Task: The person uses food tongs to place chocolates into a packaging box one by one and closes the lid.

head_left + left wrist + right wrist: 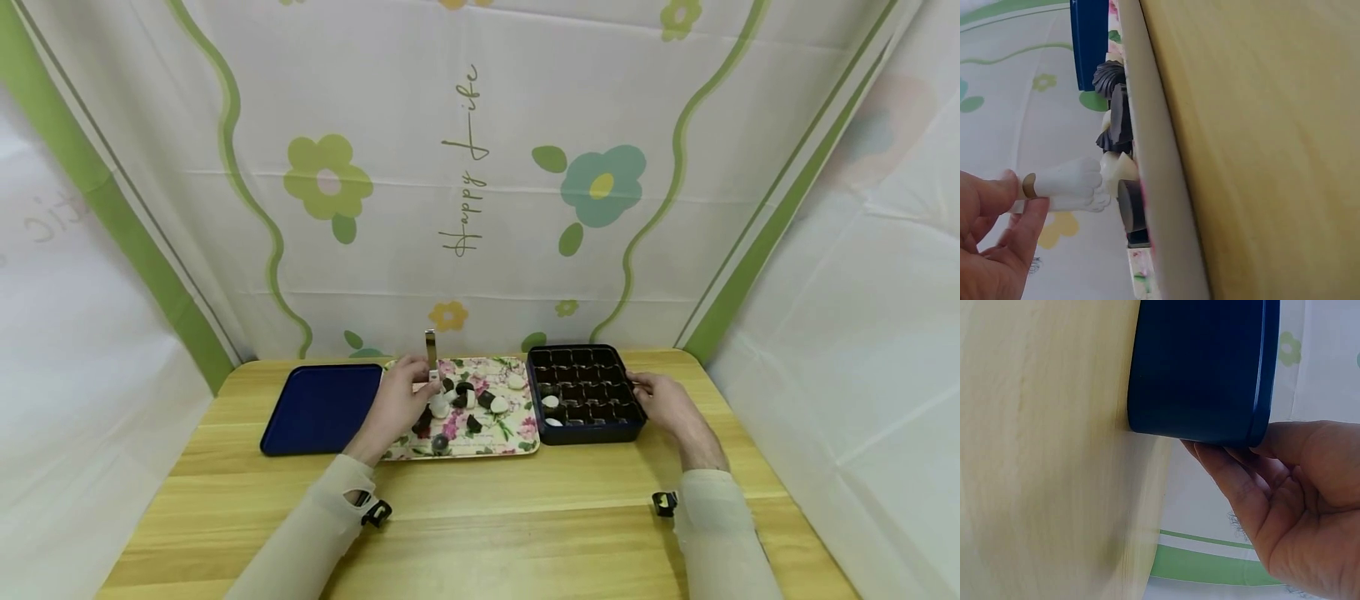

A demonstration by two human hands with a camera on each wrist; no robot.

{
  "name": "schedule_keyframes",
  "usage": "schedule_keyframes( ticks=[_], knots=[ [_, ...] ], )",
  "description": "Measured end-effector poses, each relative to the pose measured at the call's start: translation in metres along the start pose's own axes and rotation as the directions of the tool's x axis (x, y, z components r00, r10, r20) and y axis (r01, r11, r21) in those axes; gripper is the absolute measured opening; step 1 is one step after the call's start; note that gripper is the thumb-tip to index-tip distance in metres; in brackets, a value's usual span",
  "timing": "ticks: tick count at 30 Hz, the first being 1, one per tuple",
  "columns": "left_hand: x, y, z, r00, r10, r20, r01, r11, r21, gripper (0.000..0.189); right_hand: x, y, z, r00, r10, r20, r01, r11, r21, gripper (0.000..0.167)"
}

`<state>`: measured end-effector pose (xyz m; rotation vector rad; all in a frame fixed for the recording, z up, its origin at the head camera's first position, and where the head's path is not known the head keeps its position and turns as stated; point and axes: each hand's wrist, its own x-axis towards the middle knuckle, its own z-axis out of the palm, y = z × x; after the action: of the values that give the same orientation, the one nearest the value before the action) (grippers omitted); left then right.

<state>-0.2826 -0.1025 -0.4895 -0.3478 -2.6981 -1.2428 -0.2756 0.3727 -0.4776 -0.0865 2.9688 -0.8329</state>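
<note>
My left hand [401, 404] pinches small tongs [1063, 181] with white paw-shaped ends and a gold band. The tips point down at the pile, close by a white chocolate [1116, 172]; whether they touch it I cannot tell. Dark and white chocolates [486, 399] lie loose on a flowered tray [502, 446]. To its right stands a dark blue box [600, 433] with a brown divided insert; white pieces [551, 402] sit in its left column. My right hand [667, 404] holds the box's right side, fingers against the wall and thumb at the rim.
A blue lid [322, 408] lies flat left of the tray, partly beside my left hand. A round dark piece [440, 443] sits near the tray's front edge. White patterned curtains [465, 208] enclose the back and sides of the wooden table [510, 517].
</note>
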Motion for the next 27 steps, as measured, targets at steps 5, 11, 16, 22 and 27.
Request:
schedule_keyframes(
  ticks=[5,11,16,22,27],
  knots=[
    [-0.002,-0.006,0.004,0.999,-0.033,0.024,0.033,0.999,-0.001,0.032,0.001,0.001,0.000,1.000,-0.007,-0.003,0.007,1.000,-0.014,0.047],
    [-0.004,-0.006,0.006,0.999,-0.020,0.035,0.019,0.999,0.032,0.030,0.000,0.001,0.000,1.000,-0.001,0.000,0.001,1.000,-0.004,0.047],
    [-0.003,-0.004,0.002,0.999,0.039,0.036,-0.040,0.998,0.042,0.021,0.001,0.001,0.001,1.000,-0.007,-0.004,0.007,1.000,-0.006,0.047],
    [0.005,-0.007,-0.009,0.983,0.180,0.042,-0.182,0.982,0.043,0.002,0.001,0.002,0.001,1.000,-0.016,-0.015,0.016,1.000,-0.015,0.046],
    [0.008,-0.015,-0.015,0.976,0.178,0.126,-0.182,0.983,0.015,0.002,0.001,0.003,0.001,1.000,-0.022,-0.013,0.022,1.000,-0.007,0.046]
  ],
)
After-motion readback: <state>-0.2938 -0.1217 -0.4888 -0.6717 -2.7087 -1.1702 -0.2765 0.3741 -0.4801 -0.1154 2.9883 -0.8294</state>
